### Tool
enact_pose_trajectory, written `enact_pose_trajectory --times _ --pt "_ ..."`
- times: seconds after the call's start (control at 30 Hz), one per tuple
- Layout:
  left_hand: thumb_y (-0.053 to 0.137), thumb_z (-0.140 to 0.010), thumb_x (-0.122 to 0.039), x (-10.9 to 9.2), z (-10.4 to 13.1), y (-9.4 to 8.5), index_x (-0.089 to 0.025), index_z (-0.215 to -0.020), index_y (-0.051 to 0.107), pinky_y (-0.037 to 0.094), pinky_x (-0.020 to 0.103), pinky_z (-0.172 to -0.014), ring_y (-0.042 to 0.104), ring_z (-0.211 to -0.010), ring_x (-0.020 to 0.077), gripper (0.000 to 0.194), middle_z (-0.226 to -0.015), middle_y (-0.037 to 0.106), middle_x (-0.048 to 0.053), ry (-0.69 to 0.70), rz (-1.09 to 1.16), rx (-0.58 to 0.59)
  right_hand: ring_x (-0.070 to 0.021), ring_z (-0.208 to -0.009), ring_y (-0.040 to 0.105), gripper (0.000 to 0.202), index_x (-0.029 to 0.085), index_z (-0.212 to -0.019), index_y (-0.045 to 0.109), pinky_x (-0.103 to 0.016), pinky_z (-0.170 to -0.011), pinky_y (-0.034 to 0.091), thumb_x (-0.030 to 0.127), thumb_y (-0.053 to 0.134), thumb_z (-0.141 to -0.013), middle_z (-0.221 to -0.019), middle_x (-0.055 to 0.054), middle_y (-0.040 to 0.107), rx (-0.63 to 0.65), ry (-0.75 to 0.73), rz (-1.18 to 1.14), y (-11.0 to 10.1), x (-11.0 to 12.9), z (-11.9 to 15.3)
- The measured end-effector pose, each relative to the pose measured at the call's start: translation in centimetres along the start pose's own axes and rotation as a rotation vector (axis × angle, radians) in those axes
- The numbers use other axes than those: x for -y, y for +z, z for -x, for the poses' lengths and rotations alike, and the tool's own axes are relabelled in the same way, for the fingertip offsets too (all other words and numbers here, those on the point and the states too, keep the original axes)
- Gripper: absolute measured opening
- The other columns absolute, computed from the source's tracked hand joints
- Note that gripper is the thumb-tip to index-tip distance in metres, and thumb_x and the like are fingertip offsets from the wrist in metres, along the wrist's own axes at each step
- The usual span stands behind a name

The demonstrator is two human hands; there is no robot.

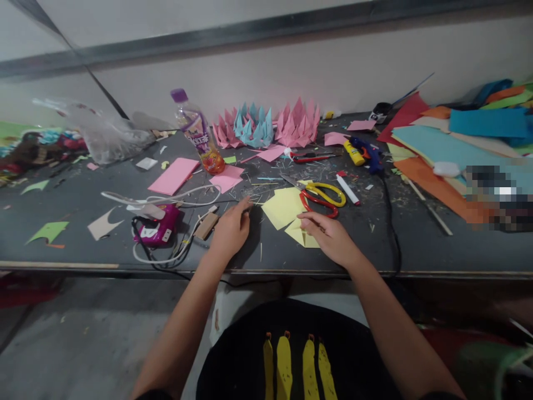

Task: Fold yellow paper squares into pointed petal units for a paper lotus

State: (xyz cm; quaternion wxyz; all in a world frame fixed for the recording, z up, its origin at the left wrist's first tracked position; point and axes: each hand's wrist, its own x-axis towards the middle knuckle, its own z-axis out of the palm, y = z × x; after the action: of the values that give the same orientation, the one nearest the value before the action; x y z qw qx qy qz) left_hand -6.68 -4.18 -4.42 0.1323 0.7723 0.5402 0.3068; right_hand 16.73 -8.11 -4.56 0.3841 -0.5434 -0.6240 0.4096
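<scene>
My left hand (232, 229) rests palm down on the dark table, its fingers stretched out and holding nothing. Just left of it lies a small brown block (206, 225). My right hand (328, 236) is over a folded piece of yellow paper (300, 238), index finger extended and thumb near the paper's upper edge. Flat yellow paper sheets (283, 206) lie between my hands. Scissors (320, 200) with one red and one yellow handle lie partly over the sheets, beyond my right hand. A white marker (347, 190) is to their right.
Pink and blue folded-paper flowers (254, 126) stand at the back beside a drink bottle (200, 133). A purple power socket (160, 225) with looped cords sits left. A blue glue gun (368, 153) and coloured paper (441, 153) lie right. Paper scraps litter the table.
</scene>
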Motion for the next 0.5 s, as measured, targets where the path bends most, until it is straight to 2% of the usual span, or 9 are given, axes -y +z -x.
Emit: enact_pose_trajectory --times 0.07,0.13,0.33,0.5 --pt "0.04 -0.082 -0.01 -0.13 -0.19 0.0 -0.015 -0.128 0.045 0.045 0.043 -0.09 0.058 -0.102 0.026 0.046 -0.111 0.064 0.01 0.046 -0.12 0.074 -0.0217 -0.087 0.063 0.029 0.02 -0.101 0.063 -0.033 -0.072 0.047 0.039 0.048 -0.086 -0.093 -0.008 0.067 -0.006 0.002 0.006 -0.03 0.01 0.0" --pt "0.04 -0.082 -0.01 -0.36 -0.23 0.03 -0.013 -0.128 0.044 0.045 0.044 -0.088 0.057 -0.101 0.0273 0.047 -0.11 0.064 0.011 0.059 -0.194 0.094 -0.0215 -0.086 0.063 0.029 0.019 -0.1 0.063 -0.032 -0.071 0.047 0.039 0.048 -0.086 -0.092 -0.008 0.067 -0.012 -0.001 0.005 -0.04 0.03 0.0" --pt "0.039 -0.08 -0.007 -0.8 -0.25 0.25 -0.01 -0.13 0.041 0.043 0.042 -0.092 0.053 -0.103 0.0254 0.05 -0.114 0.06 0.01 0.083 -0.274 0.112 -0.0208 -0.084 0.064 0.029 0.019 -0.099 0.064 -0.032 -0.071 0.048 0.039 0.048 -0.085 -0.089 -0.007 0.068 -0.018 -0.007 0.007 0.02 0.22 0.04" --pt "0.041 -0.08 -0.009 -0.46 -0.24 0.38 -0.01 -0.127 0.043 0.044 0.041 -0.09 0.053 -0.1 0.0254 0.047 -0.108 0.063 0.009 0.086 -0.248 0.058 -0.021 -0.084 0.064 0.03 0.018 -0.099 0.064 -0.031 -0.069 0.049 0.039 0.048 -0.085 -0.089 -0.008 0.068 -0.023 -0.007 0.025 0.01 0.28 0.06"
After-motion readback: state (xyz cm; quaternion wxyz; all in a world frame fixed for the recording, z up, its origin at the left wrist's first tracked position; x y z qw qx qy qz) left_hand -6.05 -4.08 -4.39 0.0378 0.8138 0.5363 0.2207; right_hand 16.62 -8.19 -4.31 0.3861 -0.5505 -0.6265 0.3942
